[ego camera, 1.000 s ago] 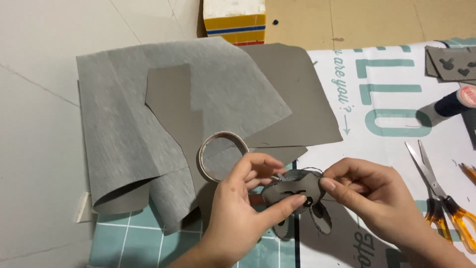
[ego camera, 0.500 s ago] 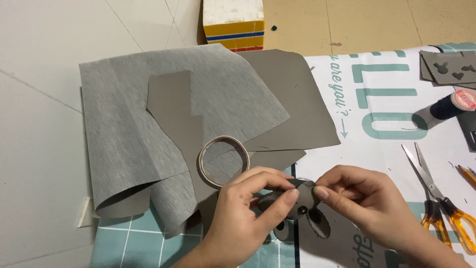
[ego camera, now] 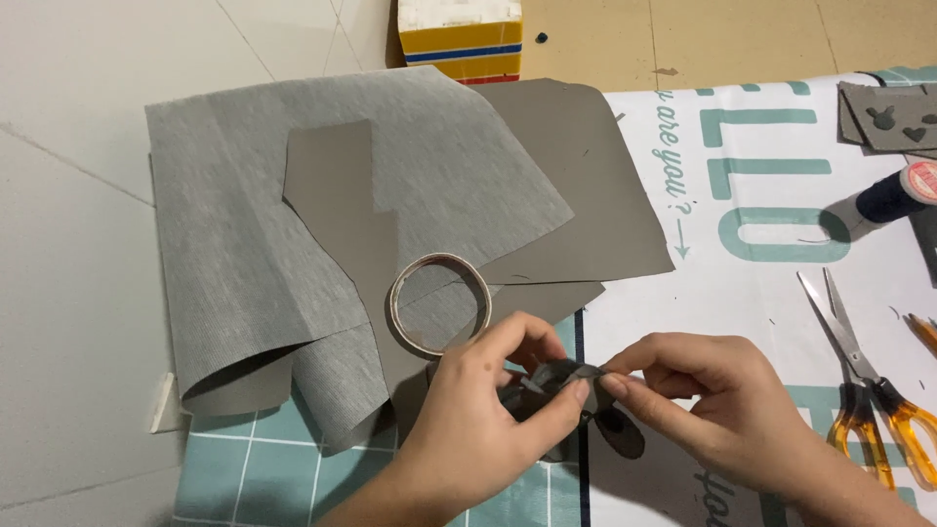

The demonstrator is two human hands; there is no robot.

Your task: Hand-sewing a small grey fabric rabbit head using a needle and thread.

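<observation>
My left hand point(ego camera: 478, 415) and my right hand point(ego camera: 708, 390) both pinch a small dark grey cut-out piece point(ego camera: 558, 379) between thumbs and fingertips, low in the middle of the head view. Part of the piece hangs below my fingers as a dark oval flap point(ego camera: 620, 434). A roll of tape point(ego camera: 439, 304) lies just above my left hand, resting on a grey-brown sheet point(ego camera: 337, 195).
A large light grey fabric sheet point(ego camera: 234, 244) curls at its lower edge. Another grey-brown sheet point(ego camera: 586, 185) lies beside it. Orange-handled scissors point(ego camera: 864, 376) and a dark thread spool point(ego camera: 893, 195) sit at the right. A teal cutting mat point(ego camera: 259, 468) lies beneath, a yellow box point(ego camera: 459, 34) behind.
Both hands have shifted slightly left and lower while turning the small dark piece; it is now more folded between the fingertips. Nothing else on the surface has moved.
</observation>
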